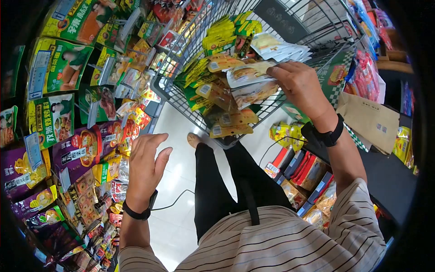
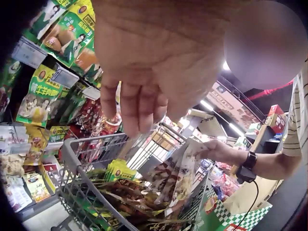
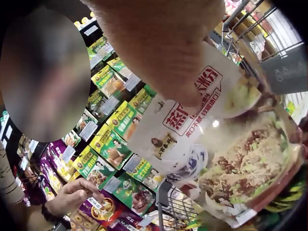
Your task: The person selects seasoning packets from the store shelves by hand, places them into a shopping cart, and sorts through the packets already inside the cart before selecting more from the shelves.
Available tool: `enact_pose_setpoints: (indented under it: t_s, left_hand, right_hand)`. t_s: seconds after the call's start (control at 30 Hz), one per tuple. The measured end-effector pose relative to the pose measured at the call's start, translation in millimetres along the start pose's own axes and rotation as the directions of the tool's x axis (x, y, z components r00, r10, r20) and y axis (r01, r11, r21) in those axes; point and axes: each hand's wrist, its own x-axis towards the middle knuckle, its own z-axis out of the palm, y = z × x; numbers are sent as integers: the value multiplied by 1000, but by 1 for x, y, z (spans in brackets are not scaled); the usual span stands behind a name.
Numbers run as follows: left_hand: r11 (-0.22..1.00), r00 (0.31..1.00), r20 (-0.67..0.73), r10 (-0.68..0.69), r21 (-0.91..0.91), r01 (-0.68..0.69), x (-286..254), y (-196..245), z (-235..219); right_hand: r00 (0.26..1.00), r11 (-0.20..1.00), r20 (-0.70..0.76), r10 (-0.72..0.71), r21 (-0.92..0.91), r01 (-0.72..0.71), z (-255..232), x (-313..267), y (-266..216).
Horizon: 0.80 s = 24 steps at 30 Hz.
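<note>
My right hand [image 1: 297, 84] pinches the upper edge of a white food packet [image 1: 248, 75] over the shopping cart [image 1: 165, 94]. Up close in the right wrist view, this packet [image 3: 240, 163] has red lettering and a picture of a coated dish. Another white packet [image 1: 256, 96] overlaps it just below. Beneath them in the cart lie green-and-yellow packets [image 1: 219, 38], brown-gold packets [image 1: 235, 119] and a row of white packets [image 1: 278, 49]. My left hand [image 1: 148, 158] hangs in the air left of the cart, fingers extended, holding nothing.
Hanging green packets [image 1: 59, 68] and purple packets [image 1: 77, 147] fill the rack on the left, with price tags [image 1: 40, 75] in front. To the right are a brown paper bag [image 1: 371, 120] and a dark counter [image 1: 380, 167]. Low shelves hold more packets [image 1: 310, 172].
</note>
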Motion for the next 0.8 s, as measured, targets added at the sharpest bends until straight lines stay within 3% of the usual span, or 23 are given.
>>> enact_pose_setpoints:
  t_s: [0.13, 0.33, 0.67, 0.8]
  left_hand:
    - [999, 998, 49, -34, -9, 35, -3, -3, 19]
    - [997, 984, 163, -67, -25, 72, -6, -3, 43]
    - [995, 963, 250, -99, 27, 96, -2, -15, 57]
    - [994, 960, 256, -110, 27, 106, 0, -21, 61]
  right_hand:
    - [998, 1000, 66, -9, -24, 10, 21, -24, 8]
    - [952, 997, 296, 78, -37, -70, 74, -87, 16]
    - [946, 996, 318, 70, -76, -48, 76, -85, 23]
    - [936, 989, 322, 142, -94, -117, 84, -83, 23]
